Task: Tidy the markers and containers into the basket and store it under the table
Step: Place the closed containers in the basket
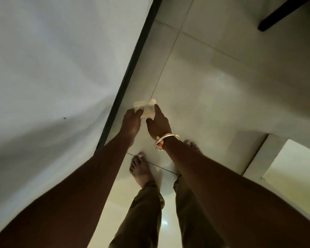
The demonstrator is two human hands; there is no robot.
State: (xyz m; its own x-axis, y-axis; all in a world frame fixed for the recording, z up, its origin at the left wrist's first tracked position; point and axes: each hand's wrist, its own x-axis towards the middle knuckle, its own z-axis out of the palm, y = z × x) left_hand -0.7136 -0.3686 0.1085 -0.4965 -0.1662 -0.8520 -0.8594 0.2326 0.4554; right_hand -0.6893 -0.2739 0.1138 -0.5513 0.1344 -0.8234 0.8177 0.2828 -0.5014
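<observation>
Left of its dark edge (132,59) sits the white surface (52,68). Just off that edge, left hand (132,120) and right hand (158,126) hold a blurred pale object (147,110), fingers (157,110) closed round its sides, above the floor (222,77). Basket or container? Can't tell. Best kept level, lowered slowly, clear of that edge.

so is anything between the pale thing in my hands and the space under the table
Nothing visible does. The left hand and right hand hold the pale thing beside the table edge, over the floor. The tabletop hides the space underneath.
</observation>
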